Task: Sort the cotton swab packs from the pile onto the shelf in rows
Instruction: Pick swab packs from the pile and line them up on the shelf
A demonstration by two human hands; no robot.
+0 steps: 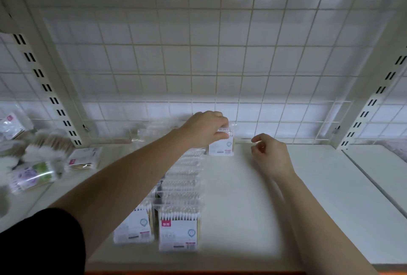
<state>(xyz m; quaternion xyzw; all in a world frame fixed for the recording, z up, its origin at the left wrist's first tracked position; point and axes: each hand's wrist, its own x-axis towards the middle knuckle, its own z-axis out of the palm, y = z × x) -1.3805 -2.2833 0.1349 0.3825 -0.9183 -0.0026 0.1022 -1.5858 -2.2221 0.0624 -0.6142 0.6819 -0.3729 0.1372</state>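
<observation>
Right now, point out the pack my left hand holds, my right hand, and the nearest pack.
Held pack [221,148]: head view, white label.
Right hand [271,158]: head view, back of hand.
Nearest pack [178,235]: head view, front label.

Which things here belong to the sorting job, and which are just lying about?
Job: left hand, gripping a swab pack at the back; right hand, holding nothing; rows of packs; pile of packs at left; shelf.
Lying about: wire grid; slotted posts; neighbouring shelf at right.

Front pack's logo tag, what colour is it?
The logo tag is pinkish red with white marks; the head view shows it.
</observation>
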